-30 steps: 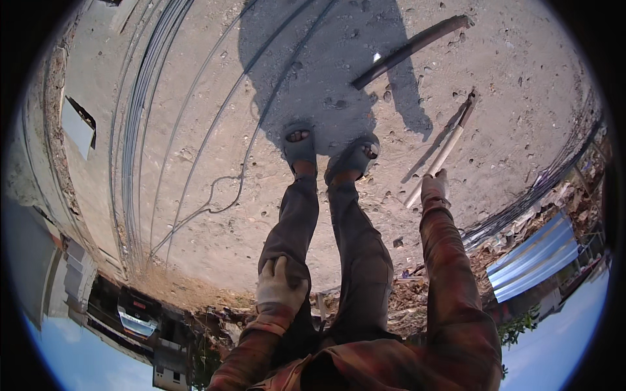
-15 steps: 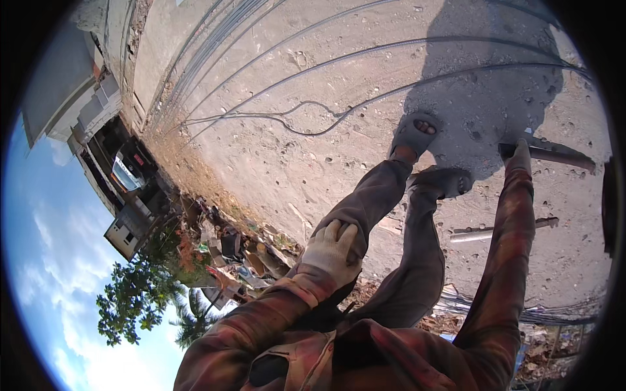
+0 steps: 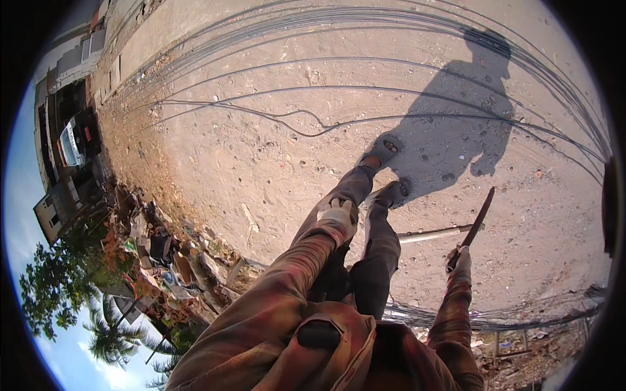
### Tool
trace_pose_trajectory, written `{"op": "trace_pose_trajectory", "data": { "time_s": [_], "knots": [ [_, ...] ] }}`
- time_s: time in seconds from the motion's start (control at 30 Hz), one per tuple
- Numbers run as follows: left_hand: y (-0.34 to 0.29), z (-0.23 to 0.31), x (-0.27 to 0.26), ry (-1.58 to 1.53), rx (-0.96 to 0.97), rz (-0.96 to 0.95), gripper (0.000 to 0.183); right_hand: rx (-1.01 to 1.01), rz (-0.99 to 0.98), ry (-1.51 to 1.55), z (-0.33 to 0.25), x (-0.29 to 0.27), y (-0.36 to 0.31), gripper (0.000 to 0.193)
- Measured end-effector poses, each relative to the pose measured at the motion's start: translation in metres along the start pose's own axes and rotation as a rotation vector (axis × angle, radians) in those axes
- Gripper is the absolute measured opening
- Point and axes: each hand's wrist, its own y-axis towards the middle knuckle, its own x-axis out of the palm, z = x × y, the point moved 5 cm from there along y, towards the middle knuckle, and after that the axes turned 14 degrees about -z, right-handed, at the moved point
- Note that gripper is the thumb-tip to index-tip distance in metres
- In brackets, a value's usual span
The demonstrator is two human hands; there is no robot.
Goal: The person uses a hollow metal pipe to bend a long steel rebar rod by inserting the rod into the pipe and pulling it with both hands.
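Observation:
My left hand [image 3: 339, 216], in a pale work glove, rests on the knee of my dark trousers [image 3: 355, 186]. Its fingers lie over the cloth and hold nothing. Out to the right, my gloved right hand [image 3: 462, 260] is closed around one end of a long, narrow, dark-brown bar [image 3: 480, 217]. The bar tilts up and away from the hand, its far end free. On the ground, between my legs and that hand, lies a pale rod [image 3: 432, 234] with a dark end.
Long dark steel rods [image 3: 313, 58] run across the dusty ground ahead, one with a bent loop. More thin rods [image 3: 508, 322] lie in a bundle at the lower right. Scrap and rubbish [image 3: 176, 260] are heaped on the left, with a parked vehicle [image 3: 79, 140] beyond.
The brown bar in my right hand has swung from lying out to the right to pointing up and away. My view has shifted, and my left hand stays on the knee.

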Motion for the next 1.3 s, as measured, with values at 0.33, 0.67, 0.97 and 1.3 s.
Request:
{"op": "trace_pose_trajectory", "data": {
  "time_s": [0.33, 0.67, 0.97, 1.3],
  "knots": [
    [-0.096, -0.083, 0.02, -0.687, 0.271, 0.15, 0.06, 0.215, -0.205, -0.173, 0.1, 0.095, -0.188, 0.019],
    [-0.125, -0.244, 0.103, -1.1, 0.088, 0.198, 0.06, 0.197, -0.129, -0.923, 0.06, 0.164, -0.257, 0.018],
    [-0.068, -0.335, 0.187, -1.265, -0.025, 0.069, 0.066, 0.109, -0.221, -1.125, 0.051, 0.286, -0.268, 0.014],
    [-0.121, -0.376, 0.113, -1.534, 0.084, 0.443, 0.054, 0.106, -0.466, -1.261, 0.113, 0.493, -0.225, 0.011]
  ]
}}
